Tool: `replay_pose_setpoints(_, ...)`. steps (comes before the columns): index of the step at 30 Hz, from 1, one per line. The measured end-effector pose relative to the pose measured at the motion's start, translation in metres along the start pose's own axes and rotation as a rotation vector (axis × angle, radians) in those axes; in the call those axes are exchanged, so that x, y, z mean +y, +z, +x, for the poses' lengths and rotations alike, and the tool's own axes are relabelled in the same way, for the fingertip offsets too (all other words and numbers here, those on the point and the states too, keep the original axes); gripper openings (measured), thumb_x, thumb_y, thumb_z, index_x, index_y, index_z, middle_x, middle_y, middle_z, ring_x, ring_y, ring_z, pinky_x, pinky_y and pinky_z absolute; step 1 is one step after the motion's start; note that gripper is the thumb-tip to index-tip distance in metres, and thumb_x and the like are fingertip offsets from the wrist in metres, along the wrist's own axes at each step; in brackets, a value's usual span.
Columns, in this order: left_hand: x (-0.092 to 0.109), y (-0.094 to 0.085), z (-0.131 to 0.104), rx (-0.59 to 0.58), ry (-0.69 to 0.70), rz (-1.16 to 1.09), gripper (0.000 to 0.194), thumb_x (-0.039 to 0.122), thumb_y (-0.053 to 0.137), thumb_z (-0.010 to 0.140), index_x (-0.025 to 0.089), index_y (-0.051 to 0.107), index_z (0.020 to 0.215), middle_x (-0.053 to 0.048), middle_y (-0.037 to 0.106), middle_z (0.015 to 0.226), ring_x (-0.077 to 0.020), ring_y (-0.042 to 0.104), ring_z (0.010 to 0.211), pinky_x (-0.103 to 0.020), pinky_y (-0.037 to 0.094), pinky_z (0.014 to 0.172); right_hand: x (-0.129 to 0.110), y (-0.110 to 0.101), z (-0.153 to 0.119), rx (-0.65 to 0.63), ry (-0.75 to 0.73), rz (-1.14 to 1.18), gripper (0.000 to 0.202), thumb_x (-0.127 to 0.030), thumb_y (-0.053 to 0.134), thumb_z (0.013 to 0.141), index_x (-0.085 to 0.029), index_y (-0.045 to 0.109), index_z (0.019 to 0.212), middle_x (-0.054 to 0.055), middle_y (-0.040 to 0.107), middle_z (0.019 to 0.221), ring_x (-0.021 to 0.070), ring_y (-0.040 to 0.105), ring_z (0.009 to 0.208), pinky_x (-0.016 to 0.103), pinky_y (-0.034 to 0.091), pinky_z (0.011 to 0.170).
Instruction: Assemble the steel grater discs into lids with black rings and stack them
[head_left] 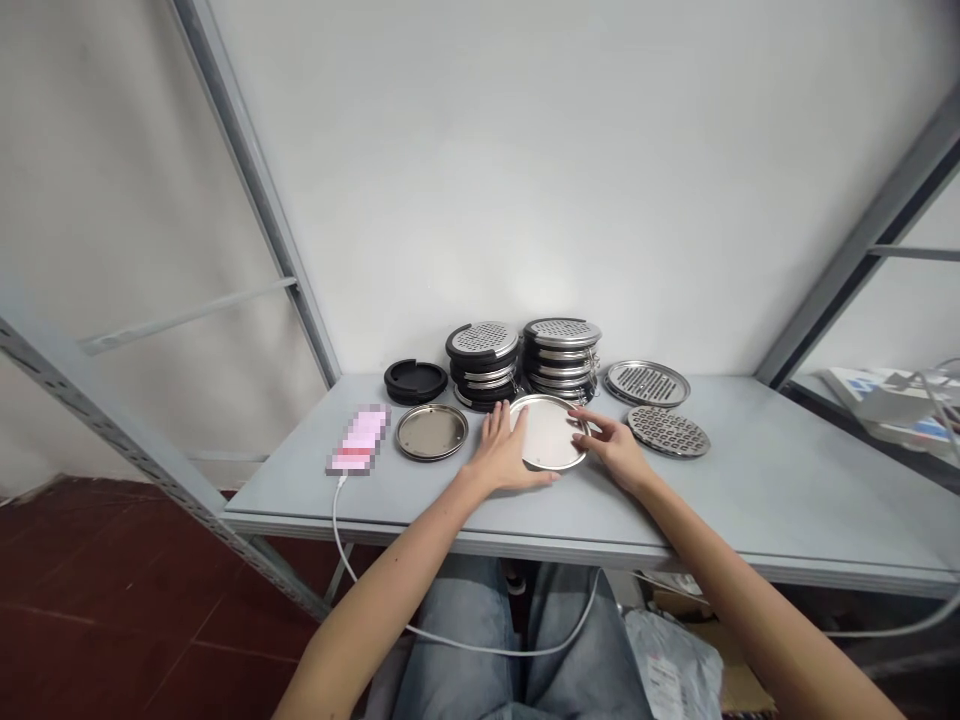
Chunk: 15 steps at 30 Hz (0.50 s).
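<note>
A round, shallow metal plate with a raised rim (553, 432) lies between my hands near the middle of the table. My left hand (504, 458) cups its left side, fingers spread along the rim and thumb stretched along the front edge. On the opposite side, the fingertips of my right hand (613, 446) hold the right rim. A similar shallow metal plate (432, 432) sits to the left, apart from my hand. Two perforated metal discs, one in front (669, 431) and one behind (648, 383), lie to the right.
Behind my hands stand a left stack (484, 362) and a right stack (562, 358) of black and metal round pieces. A black ring-like piece (415, 381), a blurred phone (360, 440) and its white cable (335, 510) are at left. Metal posts (259, 190) frame the table (787, 480).
</note>
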<state>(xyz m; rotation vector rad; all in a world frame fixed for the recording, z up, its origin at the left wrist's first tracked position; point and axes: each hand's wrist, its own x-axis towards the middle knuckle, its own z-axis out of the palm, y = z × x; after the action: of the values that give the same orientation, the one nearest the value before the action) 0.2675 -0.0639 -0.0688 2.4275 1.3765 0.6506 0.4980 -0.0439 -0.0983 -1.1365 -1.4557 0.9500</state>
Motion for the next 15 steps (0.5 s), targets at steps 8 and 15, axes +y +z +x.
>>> replay_pose_setpoints(8,0.025,-0.010,0.026,-0.088,0.009,0.077,0.146,0.071,0.077,0.037,0.016,0.003,0.150,-0.022,-0.008,0.157,-0.0479,-0.018,0.139,-0.068,-0.005,0.108,-0.004,0.002,-0.004,-0.045,-0.154,0.017,0.051,-0.039,0.072,0.074,-0.021,0.063,0.121,0.012,0.051,0.138,0.0321,0.048,0.126,0.047,0.043,0.101)
replay_pose_setpoints(15,0.026,-0.019,0.000,-0.035,-0.042,0.006,0.139,0.069,0.078,0.039,0.027,0.007,0.151,-0.014,-0.013,0.158,-0.0574,-0.004,0.137,-0.072,0.006,0.105,-0.014,0.010,-0.011,-0.232,-0.146,0.115,0.061,-0.044,0.069,0.077,-0.026,0.051,0.132,0.011,0.047,0.142,0.0300,0.055,0.119,0.043,0.052,0.092)
